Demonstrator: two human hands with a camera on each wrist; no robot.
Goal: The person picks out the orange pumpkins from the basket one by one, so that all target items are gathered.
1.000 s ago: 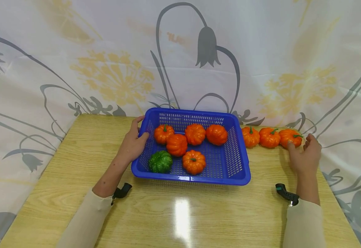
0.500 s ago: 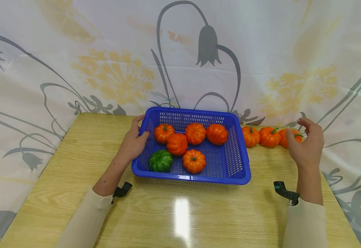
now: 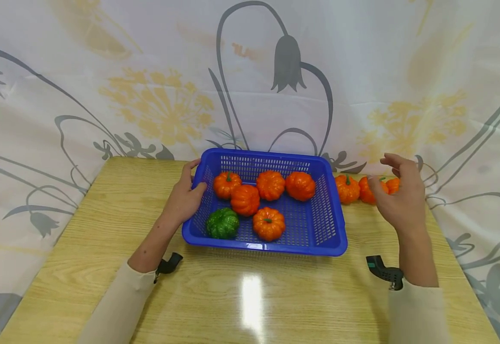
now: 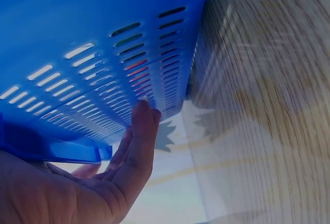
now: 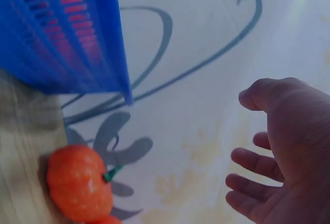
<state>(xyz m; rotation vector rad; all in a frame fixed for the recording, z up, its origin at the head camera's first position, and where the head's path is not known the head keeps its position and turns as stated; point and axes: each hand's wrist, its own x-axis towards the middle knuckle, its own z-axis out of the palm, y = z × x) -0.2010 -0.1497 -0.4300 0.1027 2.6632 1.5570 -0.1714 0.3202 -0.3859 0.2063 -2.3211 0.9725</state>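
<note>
A blue plastic basket [image 3: 224, 244] stands on the table, holding several small orange pumpkins [image 3: 269, 223] and one green pumpkin [image 3: 222, 223]. My left hand [image 3: 185, 198] grips its left rim, thumb over the edge. In the left wrist view the fingers [image 4: 142, 136] curl up against the slotted outer wall. Right of the basket, three orange pumpkins [image 3: 346, 189] lie in a row. Over the row's right end my right hand [image 3: 406, 200] is raised with fingers spread, holding nothing, partly hiding two of them. The right wrist view shows that hand [image 5: 294, 152] apart from the nearest pumpkin [image 5: 80, 183].
Everything stands on a light wood-grain table [image 3: 318, 296], with a glare patch in front of the basket. A flower-printed curtain [image 3: 146, 86] hangs right behind the table's back edge. Each wrist wears a black camera mount [image 3: 385, 272].
My right hand has lifted away from the rightmost pumpkin and moved left above the row. The left hand and basket have stayed in place.
</note>
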